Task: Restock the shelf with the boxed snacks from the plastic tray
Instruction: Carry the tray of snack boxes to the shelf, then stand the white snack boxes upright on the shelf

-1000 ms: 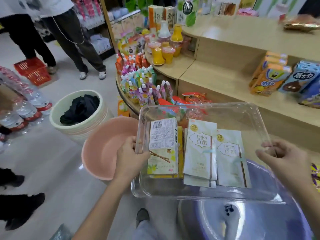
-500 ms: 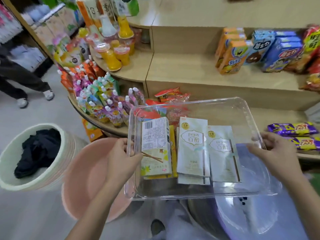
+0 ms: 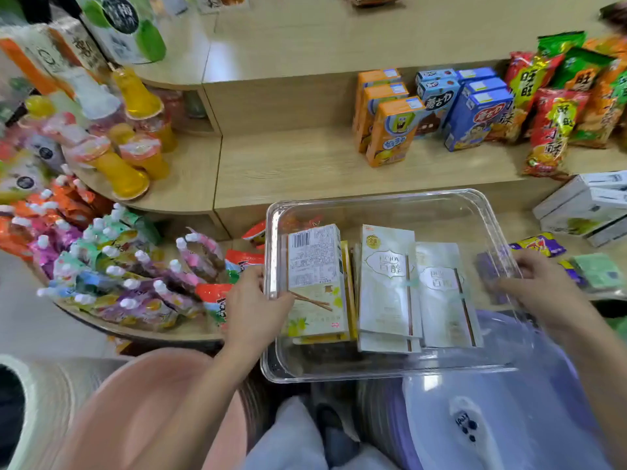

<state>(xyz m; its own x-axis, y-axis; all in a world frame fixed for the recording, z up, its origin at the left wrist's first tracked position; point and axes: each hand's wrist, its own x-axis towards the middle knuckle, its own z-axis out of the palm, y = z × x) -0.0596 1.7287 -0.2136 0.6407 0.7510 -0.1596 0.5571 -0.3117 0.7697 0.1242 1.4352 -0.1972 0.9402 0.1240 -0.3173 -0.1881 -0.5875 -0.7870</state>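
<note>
I hold a clear plastic tray (image 3: 383, 202) level in front of the wooden stepped shelf (image 3: 298, 164). My left hand (image 3: 254, 307) grips the tray's left wall and my right hand (image 3: 539, 286) grips its right wall. Inside the tray lie several flat pale snack boxes: one with its barcode side up (image 3: 315, 279) on the left, stacked over a yellow one, a white one (image 3: 386, 279) in the middle and another white one (image 3: 441, 296) to its right. All lie flat, side by side.
Orange boxes (image 3: 390, 130), blue boxes (image 3: 475, 113) and red snack bags (image 3: 553, 130) stand on the middle shelf step. Pouch drinks (image 3: 112, 266) crowd the rounded lower left shelf. White cartons (image 3: 587, 205) sit at right. A pink basin (image 3: 152, 412) and purple basin (image 3: 492, 418) are below.
The view has swung right and closer to the shelf. The tray has come forward over the lower step, held in both hands throughout.
</note>
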